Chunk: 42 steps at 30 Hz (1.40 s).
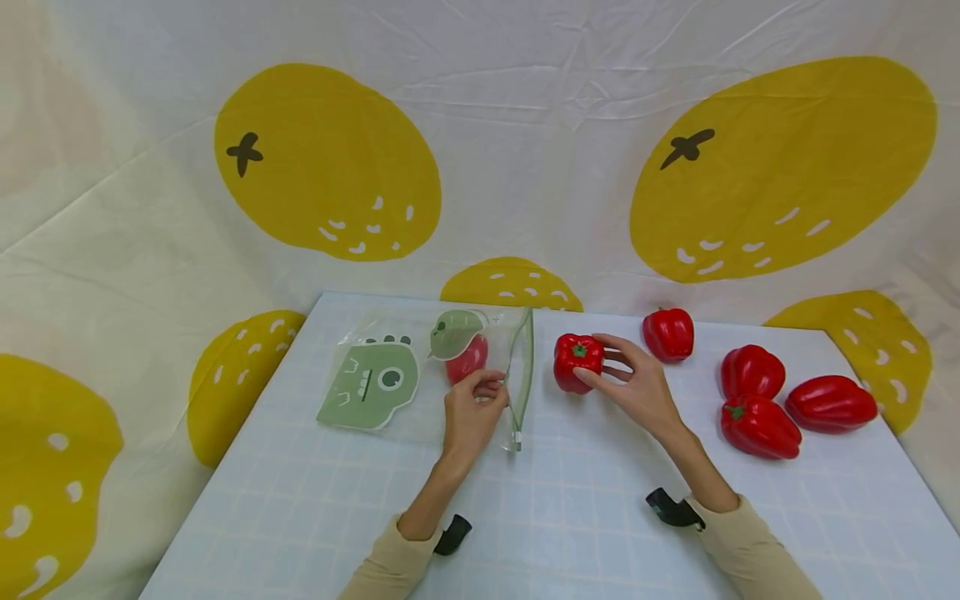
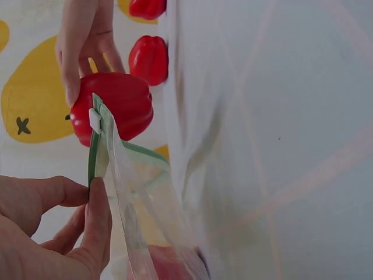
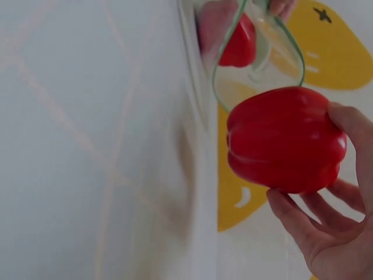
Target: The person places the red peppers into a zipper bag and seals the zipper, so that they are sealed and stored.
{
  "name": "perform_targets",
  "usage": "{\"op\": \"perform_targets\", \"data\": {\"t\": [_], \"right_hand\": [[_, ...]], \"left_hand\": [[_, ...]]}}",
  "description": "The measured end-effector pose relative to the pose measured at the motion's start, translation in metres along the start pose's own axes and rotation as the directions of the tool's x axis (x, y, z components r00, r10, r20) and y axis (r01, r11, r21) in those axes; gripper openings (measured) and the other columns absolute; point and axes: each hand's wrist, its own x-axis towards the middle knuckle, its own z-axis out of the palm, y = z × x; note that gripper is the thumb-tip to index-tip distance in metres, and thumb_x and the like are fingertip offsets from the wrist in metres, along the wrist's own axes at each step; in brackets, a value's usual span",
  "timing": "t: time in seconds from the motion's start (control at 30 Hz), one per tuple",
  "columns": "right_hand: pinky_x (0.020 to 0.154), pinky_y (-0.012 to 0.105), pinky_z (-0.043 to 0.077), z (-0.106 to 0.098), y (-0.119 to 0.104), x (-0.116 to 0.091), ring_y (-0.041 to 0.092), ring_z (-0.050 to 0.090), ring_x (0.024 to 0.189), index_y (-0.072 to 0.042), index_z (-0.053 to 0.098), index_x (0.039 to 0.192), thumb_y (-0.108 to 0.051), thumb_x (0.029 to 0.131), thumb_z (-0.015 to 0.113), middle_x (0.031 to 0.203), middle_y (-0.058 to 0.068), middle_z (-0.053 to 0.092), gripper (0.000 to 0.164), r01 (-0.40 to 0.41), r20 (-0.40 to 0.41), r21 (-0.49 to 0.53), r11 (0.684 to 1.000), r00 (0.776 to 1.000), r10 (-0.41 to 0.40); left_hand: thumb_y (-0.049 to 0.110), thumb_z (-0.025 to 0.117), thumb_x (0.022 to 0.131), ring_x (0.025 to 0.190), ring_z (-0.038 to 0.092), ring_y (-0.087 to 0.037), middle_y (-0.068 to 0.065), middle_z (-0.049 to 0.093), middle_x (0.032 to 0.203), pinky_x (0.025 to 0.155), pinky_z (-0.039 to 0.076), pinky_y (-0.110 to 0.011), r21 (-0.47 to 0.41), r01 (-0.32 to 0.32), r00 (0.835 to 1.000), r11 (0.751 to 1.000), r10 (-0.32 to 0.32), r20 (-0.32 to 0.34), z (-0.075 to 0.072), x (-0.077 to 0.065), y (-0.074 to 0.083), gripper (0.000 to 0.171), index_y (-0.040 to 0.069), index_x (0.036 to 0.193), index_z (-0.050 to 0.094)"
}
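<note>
A clear zip bag point(image 1: 427, 367) printed with a green cartoon figure lies on the table, its green-edged mouth facing right. One red bell pepper point(image 1: 467, 360) is inside it. My left hand point(image 1: 472, 412) pinches the green rim point(image 2: 93, 157) near the white slider point(image 2: 95, 121), and the mouth gapes in the right wrist view. My right hand point(image 1: 637, 383) holds another red bell pepper point(image 1: 578, 363) between thumb and fingers, just right of the bag's mouth. In the right wrist view this held pepper point(image 3: 285, 140) appears raised off the table, in front of the opening.
Several more red bell peppers lie on the right: one at the back point(image 1: 668, 334), a cluster including a front one point(image 1: 761, 427), and one at the far right point(image 1: 831, 404). A pale checked cloth covers the table point(image 1: 570, 517). Behind it hangs a fruit-patterned curtain point(image 1: 525, 167).
</note>
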Motion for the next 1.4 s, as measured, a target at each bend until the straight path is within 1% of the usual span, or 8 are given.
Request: {"op": "perform_targets", "data": {"t": [0.07,0.27,0.4,0.53,0.63,0.93,1.17,1.4], "right_hand": [[0.092,0.045,0.058,0.004,0.0,0.002,0.028,0.059,0.123,-0.014,0.055,0.146,-0.028,0.086,0.085,0.141,0.008,0.06,0.068,-0.011,-0.002,0.017,1.0,1.0,0.011],[0.087,0.021,0.057,0.015,-0.002,0.006,0.031,0.059,0.124,-0.015,0.055,0.146,-0.029,0.087,0.084,0.141,0.009,0.059,0.067,-0.055,0.002,0.062,0.997,0.998,0.055],[0.086,0.017,0.055,0.021,-0.011,0.009,0.033,0.057,0.126,-0.012,0.053,0.147,-0.025,0.088,0.083,0.144,0.012,0.057,0.067,-0.097,0.026,0.078,0.992,0.995,0.096],[0.088,0.019,0.055,0.025,-0.034,0.01,0.036,0.058,0.126,-0.004,0.052,0.147,-0.019,0.091,0.079,0.144,0.017,0.056,0.064,-0.124,0.052,0.077,0.989,0.991,0.12],[0.089,0.02,0.056,0.029,-0.04,0.011,0.037,0.059,0.125,-0.002,0.052,0.146,-0.017,0.092,0.078,0.144,0.019,0.057,0.062,-0.118,0.06,0.085,0.989,0.992,0.114],[0.091,0.023,0.056,0.05,-0.006,0.021,0.03,0.06,0.124,-0.013,0.054,0.147,-0.031,0.091,0.079,0.144,0.009,0.058,0.064,-0.117,0.057,0.138,0.983,0.992,0.11],[0.095,0.043,0.058,0.06,-0.003,0.025,0.029,0.062,0.12,-0.013,0.055,0.145,-0.039,0.09,0.079,0.139,0.007,0.061,0.065,-0.128,0.071,0.135,0.982,0.99,0.119],[0.097,0.044,0.057,0.07,-0.004,0.029,0.031,0.064,0.118,-0.015,0.058,0.143,-0.037,0.093,0.077,0.138,0.009,0.062,0.058,-0.137,0.093,0.154,0.979,0.988,0.123]], "left_hand": [[-0.002,0.072,0.087,0.074,0.07,-0.023,-0.011,0.072,0.085,0.068,0.058,-0.018,0.0,-0.001,1.0,1.0,0.001,-0.002,0.0,-0.001,0.0,0.01,-0.002,0.096,0.076],[-0.001,0.073,0.088,0.075,0.07,-0.021,-0.009,0.073,0.088,0.068,0.059,-0.019,0.024,0.018,1.0,1.0,-0.019,0.008,0.0,-0.002,0.0,0.009,0.0,0.097,0.075],[-0.001,0.073,0.088,0.076,0.07,-0.019,-0.009,0.073,0.089,0.068,0.058,-0.019,0.033,0.03,0.999,0.999,-0.03,0.015,0.0,-0.001,-0.001,0.01,0.001,0.098,0.075],[0.0,0.073,0.088,0.075,0.071,-0.019,-0.008,0.074,0.089,0.067,0.058,-0.018,0.034,0.028,1.0,0.999,-0.028,0.012,-0.001,-0.001,-0.001,0.01,0.001,0.098,0.076],[0.0,0.073,0.088,0.075,0.071,-0.02,-0.009,0.074,0.089,0.066,0.059,-0.019,0.037,0.029,0.999,0.999,-0.029,0.012,-0.001,-0.001,0.0,0.01,0.001,0.098,0.075],[0.001,0.073,0.09,0.078,0.072,-0.021,-0.009,0.072,0.092,0.07,0.061,-0.023,0.042,0.066,0.997,0.997,-0.067,0.029,-0.002,-0.002,0.002,0.013,0.001,0.103,0.074],[0.002,0.074,0.09,0.078,0.072,-0.021,-0.01,0.072,0.093,0.071,0.061,-0.024,0.048,0.062,0.998,0.997,-0.063,0.031,-0.002,-0.002,0.002,0.015,0.002,0.105,0.074],[0.003,0.074,0.091,0.077,0.072,-0.021,-0.01,0.073,0.094,0.07,0.061,-0.024,0.049,0.049,0.998,0.998,-0.05,0.039,-0.001,-0.002,0.0,0.015,0.002,0.106,0.075]]}}
